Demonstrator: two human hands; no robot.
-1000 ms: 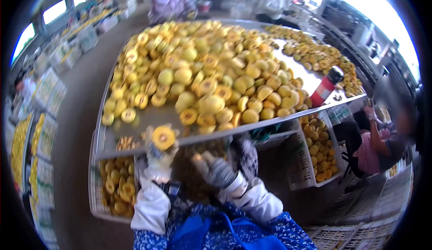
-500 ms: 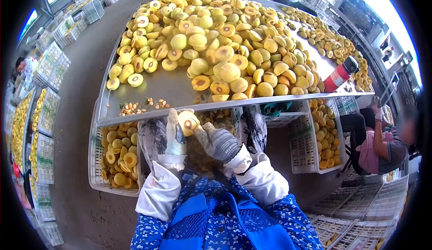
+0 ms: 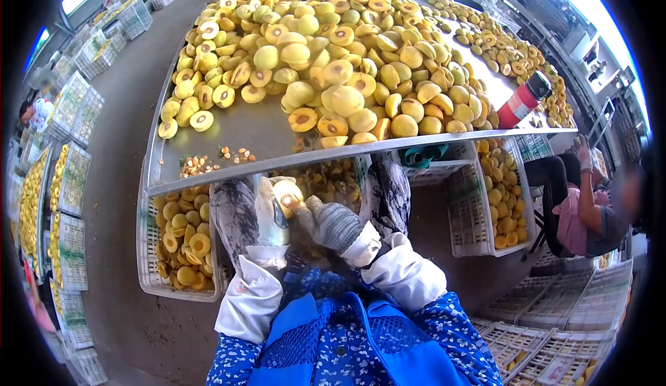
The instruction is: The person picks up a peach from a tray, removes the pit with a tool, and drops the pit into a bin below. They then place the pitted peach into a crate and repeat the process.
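Note:
My left hand, in a pale glove, grips a halved yellow peach with its cut face up and a brown centre showing. My right hand, in a grey knit glove, is closed, with its fingertips at the right edge of that peach half. Whatever its fingers hold is hidden. Both hands are over my lap, just below the near edge of the metal table. On the table lies a large heap of whole and halved peaches. Small pits lie at the near left corner.
A crate of peach halves stands left of my legs, another crate to the right. A red bottle lies tilted on the table's right side. At the far right sits a person. Stacked crates line the left side.
Both hands have come slightly down and closer to my body with the peach half. My right fingertips stay against its right edge. The view has shifted a little.

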